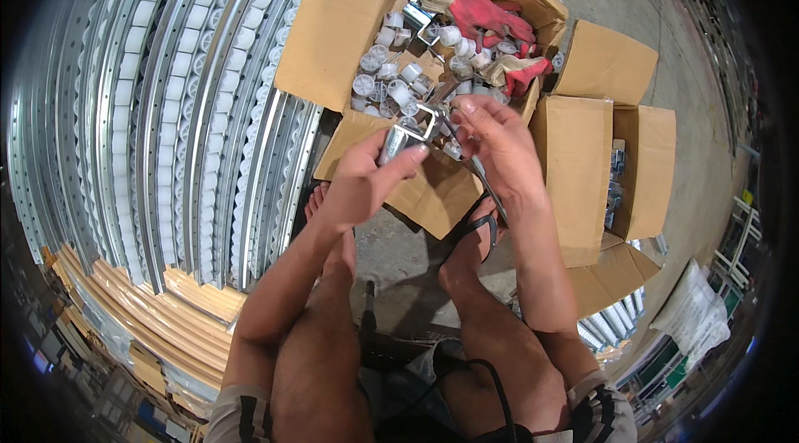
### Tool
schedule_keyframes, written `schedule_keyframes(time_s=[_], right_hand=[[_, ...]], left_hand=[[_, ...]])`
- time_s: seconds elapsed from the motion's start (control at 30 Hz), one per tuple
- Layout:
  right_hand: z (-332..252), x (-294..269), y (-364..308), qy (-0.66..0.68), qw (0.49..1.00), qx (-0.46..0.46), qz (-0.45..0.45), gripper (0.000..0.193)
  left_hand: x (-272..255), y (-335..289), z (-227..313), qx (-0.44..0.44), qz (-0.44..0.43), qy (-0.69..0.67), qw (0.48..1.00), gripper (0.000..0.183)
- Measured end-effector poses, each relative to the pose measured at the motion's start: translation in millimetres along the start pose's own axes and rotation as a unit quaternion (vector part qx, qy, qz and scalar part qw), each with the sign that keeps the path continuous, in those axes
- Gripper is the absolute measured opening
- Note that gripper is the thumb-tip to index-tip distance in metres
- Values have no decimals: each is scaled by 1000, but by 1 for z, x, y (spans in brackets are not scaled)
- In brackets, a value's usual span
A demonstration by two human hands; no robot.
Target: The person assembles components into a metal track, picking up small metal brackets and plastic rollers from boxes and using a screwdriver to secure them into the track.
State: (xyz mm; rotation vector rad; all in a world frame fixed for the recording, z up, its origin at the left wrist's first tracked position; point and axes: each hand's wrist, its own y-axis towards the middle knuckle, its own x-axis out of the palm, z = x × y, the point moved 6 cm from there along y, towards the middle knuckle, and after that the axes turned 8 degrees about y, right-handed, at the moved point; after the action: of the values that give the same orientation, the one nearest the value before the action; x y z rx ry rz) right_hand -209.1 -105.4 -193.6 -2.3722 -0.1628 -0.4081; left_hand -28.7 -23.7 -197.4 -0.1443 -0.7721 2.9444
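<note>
Left hand (362, 181) grips a small silver metal roller cylinder (394, 143); right hand (495, 147) pinches a bent silver metal bracket (431, 116) touching it. Both are held above the near edge of the open brown cardboard box (345, 27) of white-and-silver rollers (391, 81) on the concrete floor (399, 251).

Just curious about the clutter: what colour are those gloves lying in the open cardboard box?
Red with pale cuffs; the gloves show best in the head view.

The open brown cardboard box (349, 35) is crowded with small white-and-metal rollers (391, 81) and red work gloves (491, 18) — little free room. Stacked galvanised roller rails (166, 110) wall off the left; bare concrete floor (399, 251) between the feet looks passable, probably.
</note>
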Motion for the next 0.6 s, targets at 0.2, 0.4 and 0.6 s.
schedule_keyframes(time_s=[0.2,0.4,0.6], right_hand=[[-10,-22,11,-86,993,-78,-11,35],[9,18,8,1,983,-8,-184,42],[4,-1,18,-43,993,-26,-108,31]], left_hand=[[10,1,-14,-77,-108,-265,955,63],[19,0,-13,-73,-190,-371,906,63],[-13,-4,-16,-59,-23,-68,996,57]])
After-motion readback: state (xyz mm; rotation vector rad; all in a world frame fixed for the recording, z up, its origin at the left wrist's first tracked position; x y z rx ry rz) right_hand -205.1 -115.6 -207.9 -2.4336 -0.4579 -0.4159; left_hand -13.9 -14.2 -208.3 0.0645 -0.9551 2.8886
